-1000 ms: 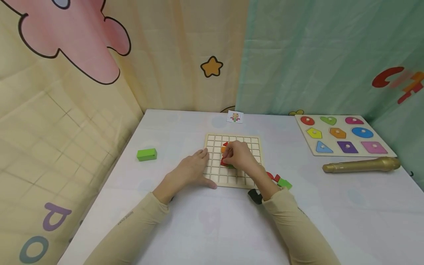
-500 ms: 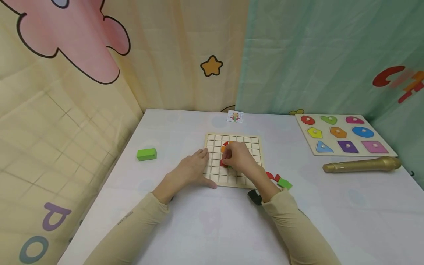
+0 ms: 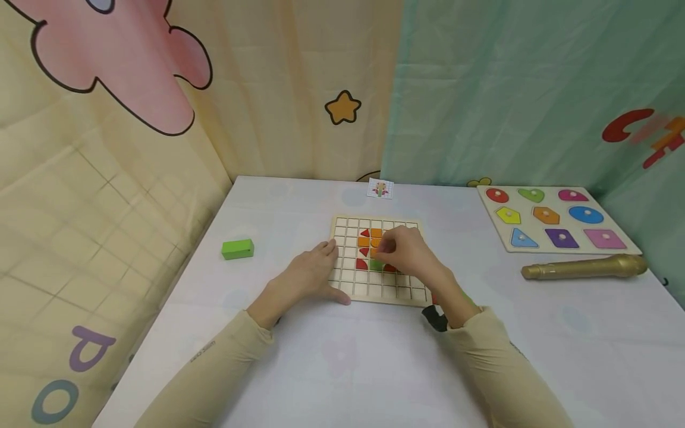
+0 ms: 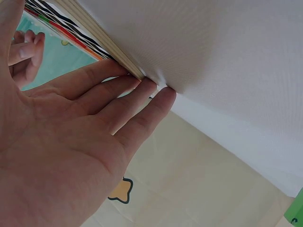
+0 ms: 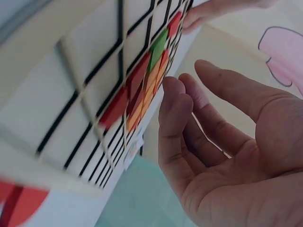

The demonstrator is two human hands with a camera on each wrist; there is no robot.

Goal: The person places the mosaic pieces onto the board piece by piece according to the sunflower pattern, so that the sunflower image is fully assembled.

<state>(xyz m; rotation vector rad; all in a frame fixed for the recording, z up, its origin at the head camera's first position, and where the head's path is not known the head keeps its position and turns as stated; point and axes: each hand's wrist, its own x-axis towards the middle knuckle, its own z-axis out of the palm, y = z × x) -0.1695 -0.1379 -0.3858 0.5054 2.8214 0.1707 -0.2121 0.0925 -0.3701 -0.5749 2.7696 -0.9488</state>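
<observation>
A wooden grid board [image 3: 342,276] lies on the white table. Set in its squares are orange square pieces [image 3: 364,242], red triangles [image 3: 365,233], a green piece [image 3: 376,265] and red rounded pieces [image 3: 362,264]. My left hand [image 3: 310,270] rests at the board's left side; in the left wrist view its straight fingers touch the board's edge [image 4: 111,45]. Over the board's right half hovers my right hand [image 3: 409,252], hiding some squares. The right wrist view shows its fingers [image 5: 218,127] loosely bent, thumb apart, nothing between them.
Loose red pieces [image 5: 28,205] lie by the board's near right corner, partly behind my right forearm. A green block [image 3: 238,249] stands at left. A picture card [image 3: 379,189] is at the back. At right are a knobbed shape puzzle [image 3: 541,236] and a gold microphone-shaped object [image 3: 583,267].
My right hand has moved right over the board, uncovering the orange, green and red pieces, while its forearm now covers most of the loose pieces. The left hand stays put.
</observation>
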